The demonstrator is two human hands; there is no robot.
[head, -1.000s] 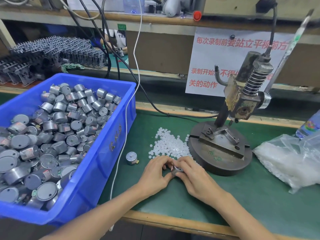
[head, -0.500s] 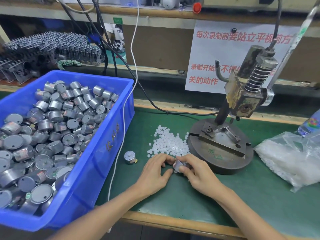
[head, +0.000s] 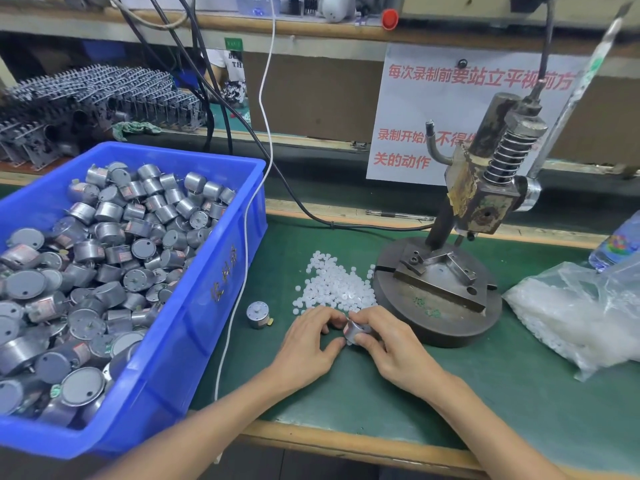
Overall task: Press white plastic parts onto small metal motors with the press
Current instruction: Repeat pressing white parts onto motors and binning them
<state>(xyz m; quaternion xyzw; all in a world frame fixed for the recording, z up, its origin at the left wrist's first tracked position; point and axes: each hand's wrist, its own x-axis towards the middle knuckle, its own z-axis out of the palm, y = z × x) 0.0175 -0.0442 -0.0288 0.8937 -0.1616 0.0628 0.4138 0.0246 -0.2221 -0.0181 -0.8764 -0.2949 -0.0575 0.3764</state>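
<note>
Now R hand [head: 398, 348] grips motor [head: 355, 331] nr press base [head: 450, 336] edge; L hand [head: 308, 344] hold unclear.

White paper sign [head: 408, 109], red print: 每次录制前要站立平视前方; 录制开始, perhaps 不得, partly hidden; 关的动作.

Silver motor [head: 356, 331] gripped on its side in right hand [head: 388, 344], just beside heap of white plastic parts [head: 334, 285]; second motor [head: 258, 314] upright on tabletop [head: 485, 393]; press [head: 485, 202] ram raised.
</note>
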